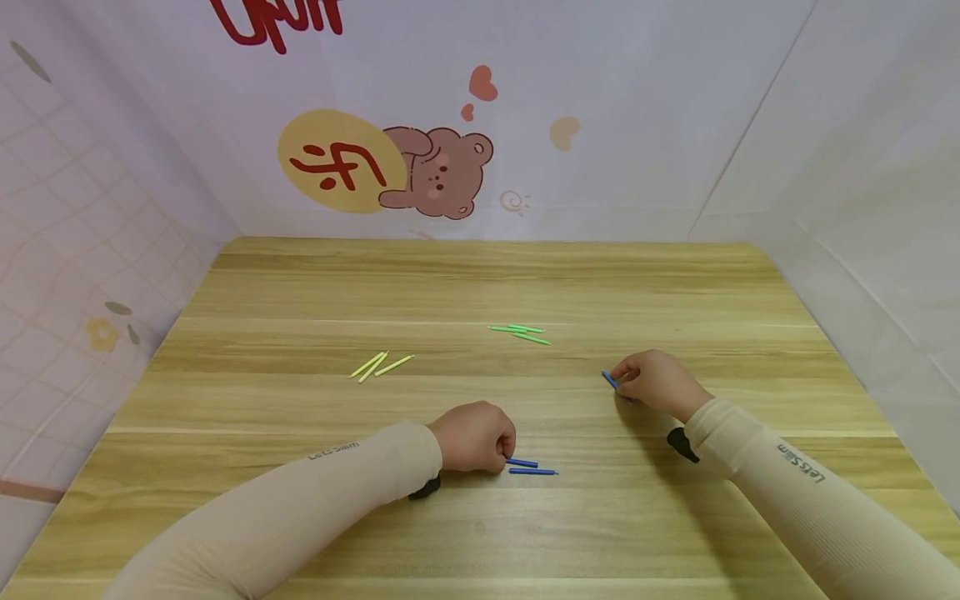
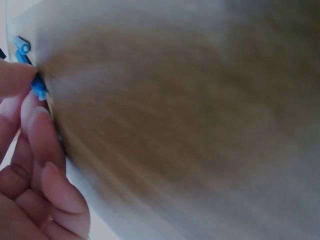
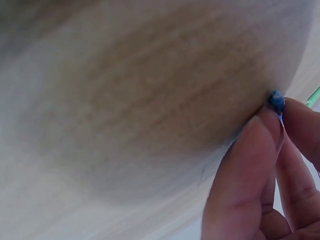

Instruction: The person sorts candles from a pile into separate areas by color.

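Note:
In the head view my left hand point(image 1: 474, 437) is low at the table's middle, pinching the end of a thin blue stick point(image 1: 525, 462). A second blue stick point(image 1: 533, 472) lies just in front of it, nearly parallel. The left wrist view shows the pinched blue stick point(image 2: 39, 86), with a small nub at its end, between thumb and fingertip. Farther right, my right hand point(image 1: 660, 383) pinches another thin blue stick point(image 1: 609, 379), slanted close to the tabletop. Only the tip of that blue stick point(image 3: 276, 101) shows between the fingers in the right wrist view.
Three yellow sticks point(image 1: 393, 366) lie on the wooden table point(image 1: 300, 283) at left. Several green sticks point(image 1: 531, 338) overlap farther back, near the middle. Behind the table hangs a pale cloth point(image 1: 637, 100) with a printed bear; similar cloth lines both sides.

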Action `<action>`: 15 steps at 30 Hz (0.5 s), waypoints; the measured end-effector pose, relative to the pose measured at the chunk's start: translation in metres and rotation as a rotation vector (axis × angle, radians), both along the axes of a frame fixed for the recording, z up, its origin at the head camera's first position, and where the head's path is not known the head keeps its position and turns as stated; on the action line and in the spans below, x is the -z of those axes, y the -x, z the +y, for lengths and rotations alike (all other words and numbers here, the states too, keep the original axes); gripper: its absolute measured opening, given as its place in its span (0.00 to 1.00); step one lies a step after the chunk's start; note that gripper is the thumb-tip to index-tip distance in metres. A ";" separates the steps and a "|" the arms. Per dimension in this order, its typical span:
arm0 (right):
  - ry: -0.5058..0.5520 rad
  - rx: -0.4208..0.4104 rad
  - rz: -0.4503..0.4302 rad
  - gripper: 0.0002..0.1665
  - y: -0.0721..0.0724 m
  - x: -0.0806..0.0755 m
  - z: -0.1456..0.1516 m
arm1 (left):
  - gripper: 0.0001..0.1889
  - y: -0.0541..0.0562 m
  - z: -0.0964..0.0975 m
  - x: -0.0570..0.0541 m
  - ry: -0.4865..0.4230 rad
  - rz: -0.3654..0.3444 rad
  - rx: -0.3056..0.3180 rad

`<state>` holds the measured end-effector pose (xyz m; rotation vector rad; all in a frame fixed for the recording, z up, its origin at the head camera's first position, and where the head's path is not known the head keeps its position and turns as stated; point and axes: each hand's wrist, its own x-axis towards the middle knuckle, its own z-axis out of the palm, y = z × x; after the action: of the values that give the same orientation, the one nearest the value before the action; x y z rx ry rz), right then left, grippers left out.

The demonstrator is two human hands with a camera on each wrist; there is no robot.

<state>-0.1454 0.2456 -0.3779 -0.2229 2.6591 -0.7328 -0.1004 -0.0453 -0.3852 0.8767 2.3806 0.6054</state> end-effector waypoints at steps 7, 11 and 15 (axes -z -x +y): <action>-0.002 0.002 0.001 0.14 0.000 0.000 0.000 | 0.08 0.004 -0.001 0.003 0.002 0.004 0.042; -0.004 0.001 0.001 0.14 0.001 0.000 0.000 | 0.08 0.006 -0.001 0.004 0.003 0.017 0.061; -0.004 -0.004 0.004 0.14 0.001 0.002 0.001 | 0.09 0.007 0.001 0.005 0.028 0.070 0.088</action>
<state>-0.1464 0.2463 -0.3795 -0.2292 2.6628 -0.7271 -0.1073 -0.0448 -0.3899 0.9996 2.3925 0.5137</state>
